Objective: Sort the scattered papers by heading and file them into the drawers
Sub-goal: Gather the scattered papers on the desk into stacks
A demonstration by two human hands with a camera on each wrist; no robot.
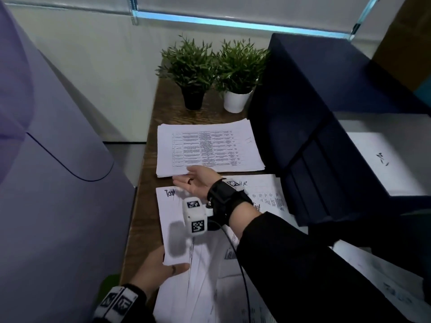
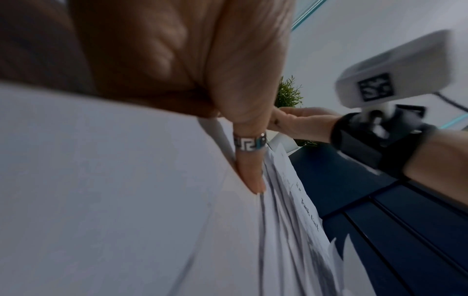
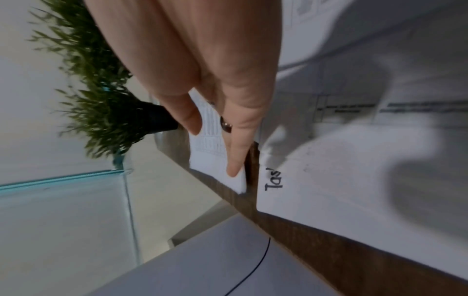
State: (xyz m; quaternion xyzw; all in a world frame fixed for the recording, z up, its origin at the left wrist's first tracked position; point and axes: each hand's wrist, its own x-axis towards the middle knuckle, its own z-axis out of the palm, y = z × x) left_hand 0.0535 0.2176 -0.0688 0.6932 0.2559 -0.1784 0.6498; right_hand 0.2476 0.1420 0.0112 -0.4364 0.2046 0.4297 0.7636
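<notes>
Wooden desk (image 1: 149,127) bearing, largest first, the loose spread of handwritten papers (image 1: 210,276) at the near end, fanned and overlapping, and beyond it the squared stack of printed sheets (image 1: 210,148), long axis across the desk; the dark drawer unit (image 1: 314,136) stands just to the right of both. The stack lies directly ahead of the right hand (image 1: 198,181), which is the nearer hand to it: fingers straight and together, palm turned sideways, fingertips at the stack's near left corner, holding nothing. The left hand (image 1: 161,264) is at the near left edge of the top loose sheet headed "Tas…" (image 1: 172,217), thumb (image 2: 249,176) flat on its face; whether fingers curl beneath cannot be told.
</notes>
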